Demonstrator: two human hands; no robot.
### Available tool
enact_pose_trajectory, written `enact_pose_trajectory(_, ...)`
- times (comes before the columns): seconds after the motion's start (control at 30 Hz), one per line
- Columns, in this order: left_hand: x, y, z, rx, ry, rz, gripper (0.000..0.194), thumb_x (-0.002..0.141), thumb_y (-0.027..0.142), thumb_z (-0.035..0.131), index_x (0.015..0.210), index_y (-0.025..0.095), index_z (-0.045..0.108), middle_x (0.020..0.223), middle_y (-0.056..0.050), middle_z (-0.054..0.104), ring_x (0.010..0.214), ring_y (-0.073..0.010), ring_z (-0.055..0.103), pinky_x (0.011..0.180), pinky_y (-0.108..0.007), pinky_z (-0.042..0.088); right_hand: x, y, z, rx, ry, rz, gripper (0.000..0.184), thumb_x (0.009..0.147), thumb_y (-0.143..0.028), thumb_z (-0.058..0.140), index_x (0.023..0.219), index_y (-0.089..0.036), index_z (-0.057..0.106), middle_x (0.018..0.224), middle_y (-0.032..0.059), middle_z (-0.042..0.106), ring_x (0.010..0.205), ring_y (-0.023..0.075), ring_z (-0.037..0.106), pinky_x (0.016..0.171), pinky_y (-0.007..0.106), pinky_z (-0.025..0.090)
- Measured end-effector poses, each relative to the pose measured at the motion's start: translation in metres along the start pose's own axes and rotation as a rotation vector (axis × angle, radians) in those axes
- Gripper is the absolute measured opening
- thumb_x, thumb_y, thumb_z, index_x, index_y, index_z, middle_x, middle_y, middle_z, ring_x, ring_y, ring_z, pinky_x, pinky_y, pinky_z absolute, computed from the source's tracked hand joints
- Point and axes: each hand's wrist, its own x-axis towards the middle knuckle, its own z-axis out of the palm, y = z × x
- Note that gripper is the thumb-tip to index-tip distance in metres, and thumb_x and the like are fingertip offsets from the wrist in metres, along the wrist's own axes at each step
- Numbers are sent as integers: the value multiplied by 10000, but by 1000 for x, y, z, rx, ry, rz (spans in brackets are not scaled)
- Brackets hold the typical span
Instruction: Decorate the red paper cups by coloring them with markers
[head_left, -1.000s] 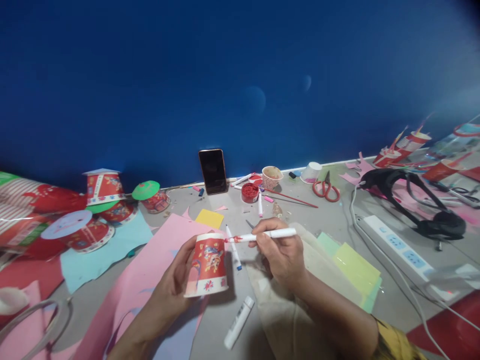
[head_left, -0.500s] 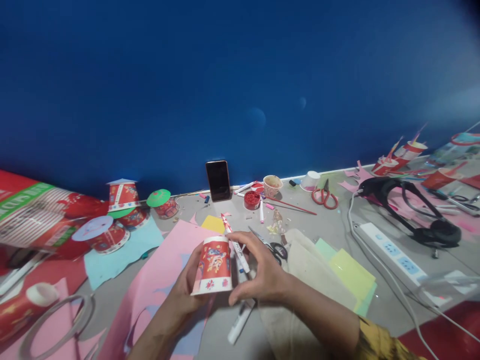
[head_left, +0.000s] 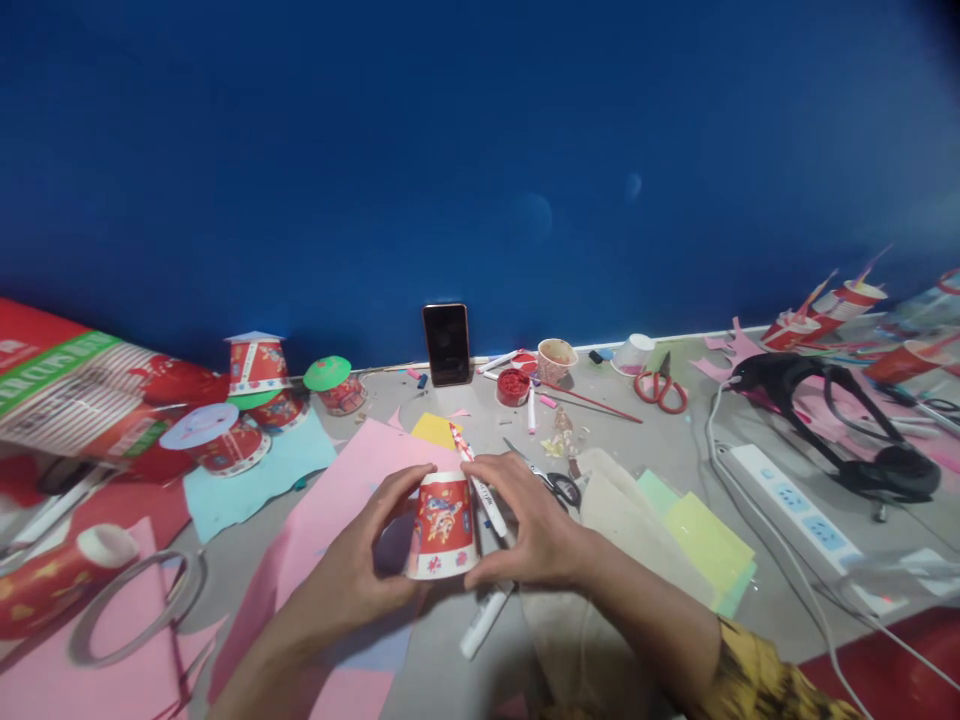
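A red and white printed paper cup (head_left: 442, 530) is upside down in front of me, its wide rim at the bottom. My left hand (head_left: 379, 555) curves around its left side, fingertips near the top and thumb near the rim. From the right, my right hand (head_left: 536, 535) closes on the cup with fingers at the top and thumb by the rim. Through the gap of that hand shows a white marker (head_left: 486, 500) with a red-patterned end; it seems to lie beyond the cup. Another white marker (head_left: 486, 625) lies below it on the table.
Pink paper (head_left: 360, 470) spreads to the left, by a roll of tape (head_left: 94, 640). Decorated cups (head_left: 259, 365) stand at the back left. A phone (head_left: 447, 345) leans on the blue wall. Red-handled scissors (head_left: 660, 388), a power strip (head_left: 795, 510) and a black head strap (head_left: 892, 475) are at right.
My left hand has shifted from behind the cup to its left side, its thumb now showing near the rim. The cup appears slightly lower and more upright. The view has turned slightly left.
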Motion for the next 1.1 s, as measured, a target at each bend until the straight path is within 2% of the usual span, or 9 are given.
enact_pose_trajectory(0.07,-1,-1,1,-3,18,13,869,729,352,963,1535,305,641,1632,-168,631,1519,-467,610,1263,-574,521,1,-6,-4,60,52,46,1055,739,-676,1014,1591,-227,583,1481,197,727,1339,381,712,1139,540,588)
enact_pose_trajectory(0.1,-1,-2,2,-4,28,27,854,744,347,952,1535,299,634,1631,-173,628,1510,-456,619,1261,-562,525,2,-9,-6,89,104,69,945,800,-649,984,1562,-230,613,1455,182,742,1311,359,728,1105,507,607)
enact_pose_trajectory(0.2,-1,-5,6,13,48,85,804,777,284,907,1531,303,627,1627,-163,629,1510,-425,626,1270,-532,517,2,-19,-11,146,339,105,357,1040,-455,796,1331,-253,754,1194,105,832,1066,264,794,940,404,639)
enact_pose_trajectory(0.23,0,-6,7,29,57,104,792,781,264,896,1526,307,632,1622,-157,634,1509,-418,628,1276,-527,511,2,-21,-12,163,407,107,219,1083,-400,736,1242,-256,783,1075,80,844,957,240,793,868,377,634)
enact_pose_trajectory(0.27,1,-6,8,51,65,121,783,780,250,891,1520,308,640,1614,-151,641,1503,-414,632,1281,-525,507,2,-23,-13,182,457,105,163,1106,-369,700,1170,-257,799,965,61,840,853,224,777,795,359,618)
enact_pose_trajectory(0.4,3,-4,10,134,85,167,777,775,259,902,1507,300,646,1574,-143,670,1475,-412,655,1267,-518,528,2,-30,-13,211,498,35,168,1099,-372,713,1078,-254,831,747,35,783,652,208,670,647,353,544)
enact_pose_trajectory(0.6,1,-8,11,231,61,189,792,819,261,869,1548,323,566,1588,-124,648,1458,-378,677,1252,-511,553,8,-35,-13,87,414,-125,141,1101,-256,672,1069,-232,807,796,53,812,651,192,675,648,350,553)
enact_pose_trajectory(0.87,-1,-5,13,289,26,240,755,873,300,840,1560,340,528,1579,-108,641,1483,-366,662,1248,-518,569,6,-30,-9,76,398,-111,139,1094,-245,659,1084,-236,797,809,54,808,668,203,690,669,367,582)
enact_pose_trajectory(1.1,-1,-15,13,211,-2,262,828,874,274,851,1605,390,478,1619,-93,592,1492,-351,654,1268,-502,550,7,-32,-10,73,377,-104,132,1067,-193,665,1071,-242,788,810,42,802,674,197,683,671,351,571)
